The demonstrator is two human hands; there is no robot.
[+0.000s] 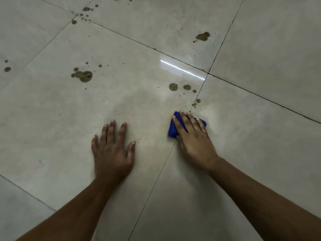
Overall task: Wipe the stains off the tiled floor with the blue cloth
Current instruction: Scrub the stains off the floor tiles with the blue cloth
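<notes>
Nearest, the left hand lies flat on the floor, fingers spread wide and holding nothing; it seems to prop the person's weight. If that palm slides on the glossy tile, the whole reach could lurch and drag the cloth off line.

Just beyond and to the right, the right hand presses the cloth flat against the floor, fingers extended over it rather than curled round it. The cloth is bunched small, sitting on the grout line that runs up between the two hands. With no real grip on it, a hard push could let the hand slip forward and leave the cloth behind, or let it roll up under the palm.

Touching distance past the fingertips, small specks dot the same grout line; grit there may lodge in the seam and only smear.

Further out sit two round spots, then a larger blotch toward the left, and another far ahead. These look dried; a small folded cloth could saturate fast and spread brown film across clean tile. More spatter lies near the far edge, and stretching for it risks overbalancing.
</notes>
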